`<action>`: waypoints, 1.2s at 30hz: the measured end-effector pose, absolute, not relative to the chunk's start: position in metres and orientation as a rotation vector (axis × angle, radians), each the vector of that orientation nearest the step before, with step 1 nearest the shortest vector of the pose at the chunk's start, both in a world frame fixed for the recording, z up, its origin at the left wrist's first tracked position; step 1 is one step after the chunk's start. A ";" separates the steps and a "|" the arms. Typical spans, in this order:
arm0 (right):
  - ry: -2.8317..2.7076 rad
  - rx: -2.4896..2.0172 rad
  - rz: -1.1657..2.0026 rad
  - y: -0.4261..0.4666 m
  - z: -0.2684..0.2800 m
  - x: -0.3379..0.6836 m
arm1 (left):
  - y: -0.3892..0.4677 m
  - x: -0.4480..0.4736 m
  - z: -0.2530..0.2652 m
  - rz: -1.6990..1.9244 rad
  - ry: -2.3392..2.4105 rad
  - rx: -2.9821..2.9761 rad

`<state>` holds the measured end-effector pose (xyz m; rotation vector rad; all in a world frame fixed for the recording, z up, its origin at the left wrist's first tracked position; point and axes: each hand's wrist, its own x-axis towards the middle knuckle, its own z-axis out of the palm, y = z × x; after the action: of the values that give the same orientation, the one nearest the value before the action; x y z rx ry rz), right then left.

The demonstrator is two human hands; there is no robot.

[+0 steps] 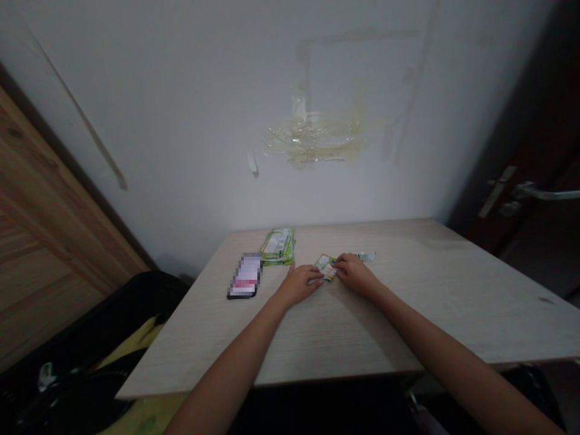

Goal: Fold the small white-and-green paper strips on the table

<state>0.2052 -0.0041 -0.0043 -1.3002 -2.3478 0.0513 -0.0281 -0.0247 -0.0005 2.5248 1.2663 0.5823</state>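
Note:
A small printed packet [325,263] in green, yellow and white lies between my two hands near the middle of the table. My left hand [299,284] rests palm down, with its thumb and forefinger closed at the packet's left edge. From the other side, my right hand [357,275] grips the right edge with its fingers bent together. Beyond the right hand lies a narrow green and white strip [366,256], partly covered by that hand. A pile of similar green packets [278,243] sits behind my left hand.
A phone [245,276] with a blurred screen lies on the pale wooden table [317,338], left of the pile. Behind the table, the wall [190,151] carries old clear tape [312,139]. A door handle [544,192] shows at right, dark bags [149,296] at left.

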 end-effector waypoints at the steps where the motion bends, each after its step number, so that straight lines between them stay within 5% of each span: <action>1: -2.342 -1.295 0.061 -0.004 -0.005 0.205 | -0.025 -0.028 0.000 0.579 1.265 2.525; 36: -2.359 -1.137 0.226 0.004 -0.021 0.214 | -0.011 -0.036 -0.015 0.587 1.373 2.532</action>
<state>0.2141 0.0042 -0.0210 -1.1372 -2.3587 0.2259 -0.0359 -0.0115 -0.0152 2.5324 1.3734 0.5871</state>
